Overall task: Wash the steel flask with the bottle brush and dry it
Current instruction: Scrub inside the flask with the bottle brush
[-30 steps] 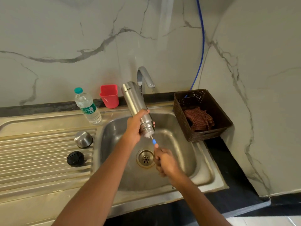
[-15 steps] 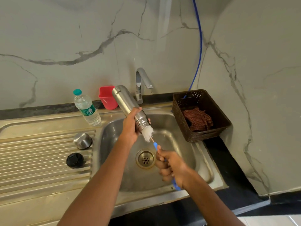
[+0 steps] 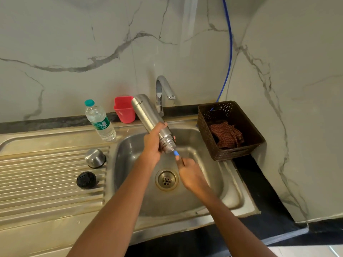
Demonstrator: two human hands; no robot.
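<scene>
Over on the left, the ribbed drainboard (image 3: 37, 173) has a plastic water bottle (image 3: 100, 123) at the back, plus a steel cap (image 3: 95, 158) and a black lid (image 3: 86, 180) sitting near each other by the sink edge. A red cup (image 3: 124, 109) stands against the wall. The flask (image 3: 148, 117) is up in the air over the sink (image 3: 232, 182), tilted with its base toward the wall and its mouth pointing down at the person. The left hand (image 3: 153, 145) has its fingers wrapped round the flask low on the body, right by the neck. Good spot imo: wet polished steel is gonna be slippery, and the ridged neck gives some bite. It's rigid, so you can squeeze hard without hurting it. The tap (image 3: 161, 93) is just behind. The brush (image 3: 176, 153) shows only a short blue bit of handle at the mouth, so the bristles are probably inside. The right hand (image 3: 191, 175) is curled round the handle, and that thin handle likely flexes, so hold it close in. Far right, a brown basket (image 3: 206, 127) holds a checked cloth (image 3: 226, 135), for drying I guess.
</scene>
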